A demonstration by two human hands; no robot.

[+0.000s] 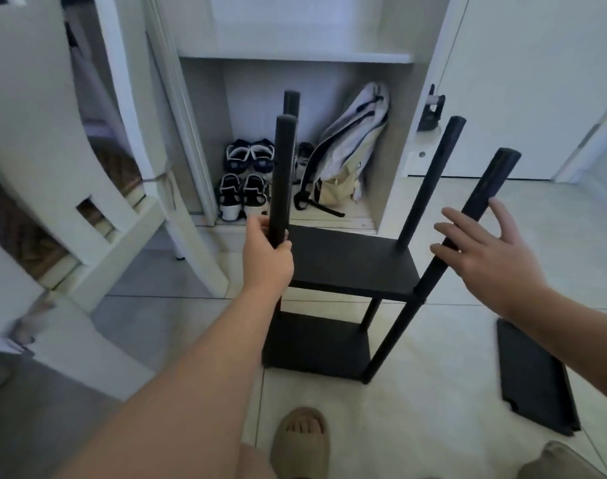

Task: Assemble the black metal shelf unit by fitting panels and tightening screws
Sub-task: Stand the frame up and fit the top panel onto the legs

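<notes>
Pale tiled floor (pixel 433 426) by the white closet (pixel 295 57) has the half-built black metal shelf unit (pixel 350 264) standing on it, left hand (pixel 266 257) grip curled round its near-left black tube post (pixel 283 174), right hand (pixel 485 247) grip spread open beside the near-right post (pixel 492 181).

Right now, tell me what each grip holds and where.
Left grip holds the near-left post, just above the upper panel. Right grip is open by the near-right post, holding nothing.

White open cupboard (pixel 295 57) beside a pale tiled floor (pixel 433 426).
Black-and-white sneakers (pixel 247 178) and a cream-and-white backpack (pixel 347 150) sit in its bottom compartment; white door (pixel 537 81) at right.
</notes>
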